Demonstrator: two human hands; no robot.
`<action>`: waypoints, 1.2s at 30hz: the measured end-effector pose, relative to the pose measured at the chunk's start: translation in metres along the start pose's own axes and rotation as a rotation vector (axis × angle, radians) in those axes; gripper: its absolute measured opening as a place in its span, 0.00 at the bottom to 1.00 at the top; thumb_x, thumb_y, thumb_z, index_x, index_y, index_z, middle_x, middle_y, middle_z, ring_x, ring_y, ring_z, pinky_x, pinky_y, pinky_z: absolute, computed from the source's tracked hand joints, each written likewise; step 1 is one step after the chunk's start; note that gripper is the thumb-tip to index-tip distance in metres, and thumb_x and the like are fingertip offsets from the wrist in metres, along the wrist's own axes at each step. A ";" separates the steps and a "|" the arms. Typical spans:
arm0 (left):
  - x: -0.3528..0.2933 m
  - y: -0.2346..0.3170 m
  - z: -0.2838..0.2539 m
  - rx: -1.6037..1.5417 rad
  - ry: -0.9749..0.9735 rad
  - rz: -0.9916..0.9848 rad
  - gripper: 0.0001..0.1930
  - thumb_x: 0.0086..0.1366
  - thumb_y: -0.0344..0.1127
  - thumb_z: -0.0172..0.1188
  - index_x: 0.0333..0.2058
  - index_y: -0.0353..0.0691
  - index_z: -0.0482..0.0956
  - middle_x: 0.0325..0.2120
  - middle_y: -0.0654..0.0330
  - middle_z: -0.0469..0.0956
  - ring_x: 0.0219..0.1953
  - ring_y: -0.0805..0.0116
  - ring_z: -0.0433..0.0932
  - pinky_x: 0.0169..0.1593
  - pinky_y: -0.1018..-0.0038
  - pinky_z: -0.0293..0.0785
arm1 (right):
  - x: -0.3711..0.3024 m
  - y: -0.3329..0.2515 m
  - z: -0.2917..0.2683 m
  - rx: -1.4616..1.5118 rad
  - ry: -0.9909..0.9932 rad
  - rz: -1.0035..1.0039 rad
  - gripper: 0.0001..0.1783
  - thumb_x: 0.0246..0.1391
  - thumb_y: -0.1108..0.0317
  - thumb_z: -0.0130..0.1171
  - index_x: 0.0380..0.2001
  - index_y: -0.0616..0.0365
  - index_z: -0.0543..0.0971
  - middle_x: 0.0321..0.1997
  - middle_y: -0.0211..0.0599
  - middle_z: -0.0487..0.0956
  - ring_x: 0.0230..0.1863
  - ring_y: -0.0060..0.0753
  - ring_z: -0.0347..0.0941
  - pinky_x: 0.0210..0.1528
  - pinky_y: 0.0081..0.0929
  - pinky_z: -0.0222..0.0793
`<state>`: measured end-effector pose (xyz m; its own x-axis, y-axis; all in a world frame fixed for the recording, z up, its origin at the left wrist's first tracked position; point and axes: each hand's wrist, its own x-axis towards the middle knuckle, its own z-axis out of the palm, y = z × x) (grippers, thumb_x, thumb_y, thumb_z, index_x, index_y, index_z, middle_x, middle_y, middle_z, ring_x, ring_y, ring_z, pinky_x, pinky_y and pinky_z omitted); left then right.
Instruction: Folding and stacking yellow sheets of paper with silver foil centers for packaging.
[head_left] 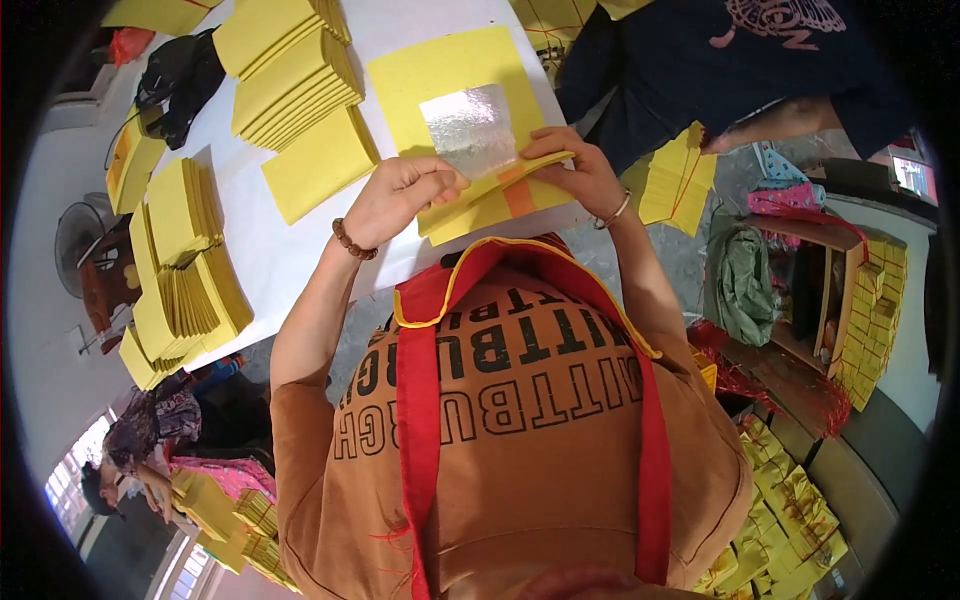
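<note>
My left hand (400, 195), with a bead bracelet on the wrist, and my right hand (582, 172), with a thin bangle, both pinch a thin bundle of yellow paper sheets (497, 197) that has an orange patch. The bundle is held at the near edge of a white table (270, 250). Just beyond it, a square of silver foil (470, 127) lies on a large yellow sheet (440, 70) on the table. The fingertips of both hands touch the bundle's top edge, close to the foil.
Several stacks of yellow paper (290, 70) and fanned piles (185, 260) cover the table's left side, by a black bag (180, 75). A person in a dark shirt (720, 70) stands at the upper right. Another person (150, 440) sits lower left. Yellow bundles (870, 320) fill a shelf at right.
</note>
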<state>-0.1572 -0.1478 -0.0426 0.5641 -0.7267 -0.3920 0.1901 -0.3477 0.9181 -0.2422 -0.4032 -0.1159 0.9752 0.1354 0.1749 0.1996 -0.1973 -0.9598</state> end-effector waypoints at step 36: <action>0.015 -0.025 -0.005 -0.056 0.513 -0.009 0.10 0.60 0.33 0.54 0.37 0.33 0.72 0.17 0.64 0.74 0.19 0.82 0.69 0.21 0.82 0.60 | 0.032 -0.027 0.013 -0.015 0.249 0.364 0.25 0.45 0.61 0.60 0.48 0.56 0.72 0.31 0.41 0.79 0.31 0.26 0.75 0.36 0.21 0.68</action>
<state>-0.1500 -0.1471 -0.0711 0.8812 -0.3347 -0.3339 0.2316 -0.3101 0.9221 -0.2177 -0.3808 -0.0877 0.9751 -0.1834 -0.1248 -0.1619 -0.2035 -0.9656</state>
